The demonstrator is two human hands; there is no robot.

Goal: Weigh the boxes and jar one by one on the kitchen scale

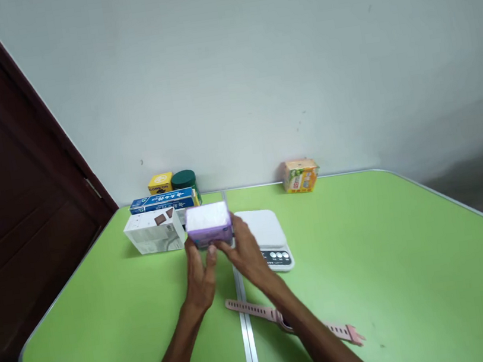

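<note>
Between my two hands is a purple and white packet [209, 224], held above the green table [360, 260]. My left hand [201, 276] grips its left side and lower edge, and my right hand [245, 249] is closed on its right side. Just right of the packet lies a white kitchen scale [267, 234] with a dark button panel, partly covered by my right hand. Under my right forearm a pink-strapped watch [260, 310] is stretched out on the table, its middle mostly hidden by the arm.
On the left stand a white box [155, 232], blue toothpaste-like boxes [163, 201], a yellow box [161, 183] and a green-lidded jar [184, 180]. An orange and green packet [301, 175] is near the wall [253, 71]. A metal seam [251, 359] divides the table.
</note>
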